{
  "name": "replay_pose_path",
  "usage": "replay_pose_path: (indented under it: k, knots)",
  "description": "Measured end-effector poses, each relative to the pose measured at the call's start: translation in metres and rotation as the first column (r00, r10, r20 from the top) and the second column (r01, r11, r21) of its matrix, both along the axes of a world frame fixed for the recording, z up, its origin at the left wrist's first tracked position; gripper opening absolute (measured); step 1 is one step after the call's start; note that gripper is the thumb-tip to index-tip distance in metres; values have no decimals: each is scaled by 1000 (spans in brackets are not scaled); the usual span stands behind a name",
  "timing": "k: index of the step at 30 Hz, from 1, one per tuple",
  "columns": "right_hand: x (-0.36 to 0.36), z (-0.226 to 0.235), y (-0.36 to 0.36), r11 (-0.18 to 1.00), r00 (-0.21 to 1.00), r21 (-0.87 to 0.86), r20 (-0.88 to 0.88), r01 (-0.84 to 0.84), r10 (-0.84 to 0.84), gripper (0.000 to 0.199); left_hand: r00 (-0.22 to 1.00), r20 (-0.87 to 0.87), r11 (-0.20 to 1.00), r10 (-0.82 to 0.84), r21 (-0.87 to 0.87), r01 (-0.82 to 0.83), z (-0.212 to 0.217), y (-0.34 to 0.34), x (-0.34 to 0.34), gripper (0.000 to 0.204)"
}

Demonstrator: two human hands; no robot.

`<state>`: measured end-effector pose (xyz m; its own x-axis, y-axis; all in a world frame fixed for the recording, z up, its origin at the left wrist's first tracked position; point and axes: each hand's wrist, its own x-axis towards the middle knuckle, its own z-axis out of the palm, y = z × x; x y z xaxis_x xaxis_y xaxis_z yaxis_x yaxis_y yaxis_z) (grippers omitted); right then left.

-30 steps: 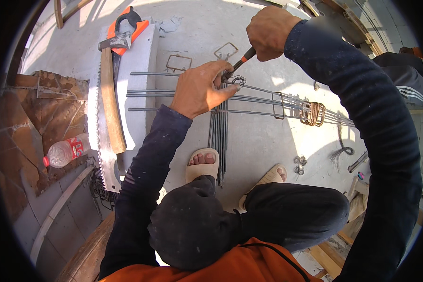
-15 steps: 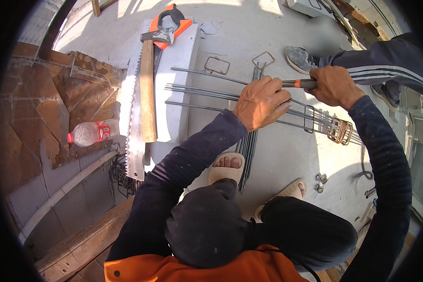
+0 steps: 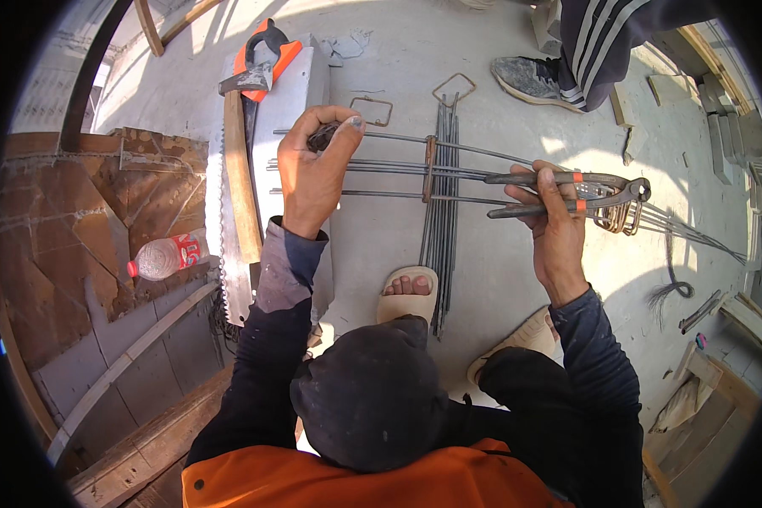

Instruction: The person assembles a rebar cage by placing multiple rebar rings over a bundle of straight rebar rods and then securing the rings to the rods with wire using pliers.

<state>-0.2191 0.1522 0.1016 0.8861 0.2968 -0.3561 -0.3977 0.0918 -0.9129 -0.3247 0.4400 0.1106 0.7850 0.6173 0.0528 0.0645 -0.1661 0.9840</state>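
Note:
My right hand grips dark-handled pincers with orange bands; their handles are spread and the jaws point right. My left hand is raised over the left ends of long steel rods, fingers curled on a small dark bundle that I cannot make out clearly. The rods run left to right. A rusty rectangular wire stirrup crosses them at mid-length, and a cluster of stirrups sits round them beyond the pincers. Under them lies another bundle of rods, pointing toward me.
A saw and a wooden-handled hammer rest on a white block. Two loose stirrups lie beyond the rods. A plastic bottle is at left. Another person's shoe stands at far right; thin wire lies right.
My left hand has moved left, off the middle of the rods. My right hand has come lower, and the pincers now show with handles spread. The other person's leg has shifted.

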Motion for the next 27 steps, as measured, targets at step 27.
replay_pose_path:
  k: [27]
  knots:
    - [-74, -82, 46, 859, 813, 269, -527, 435, -247, 33, 272, -737, -258, -619, 517, 816, -39, -195, 199, 38]
